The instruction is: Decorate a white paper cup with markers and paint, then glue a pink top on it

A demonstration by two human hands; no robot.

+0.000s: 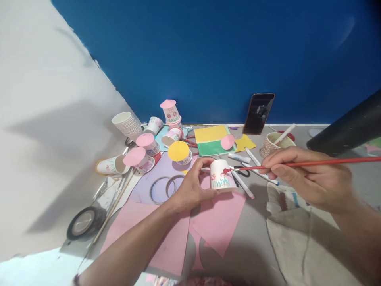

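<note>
My left hand [196, 184] grips a white paper cup [219, 169] turned upside down, its fingers around the left side and rim. Red flowers and green grass strokes are painted on the cup's wall. In my right hand [309, 176] is a thin red paintbrush [315, 162], pinched between thumb and fingers. The brush's red-loaded tip meets the cup's side near the painted flowers. Beneath the cup lie pink paper sheets [222, 222], and a white marker [242, 184] with a pink end rests just right of it.
Decorated cups with pink paper tops [145, 140] and a yellow-topped one [178, 151] stand left, near stacked cups [126, 124]. A phone [258, 114] leans on the blue wall. Tape rolls [85, 223], a water cup [269, 143] and a cloth [297, 230] lie around.
</note>
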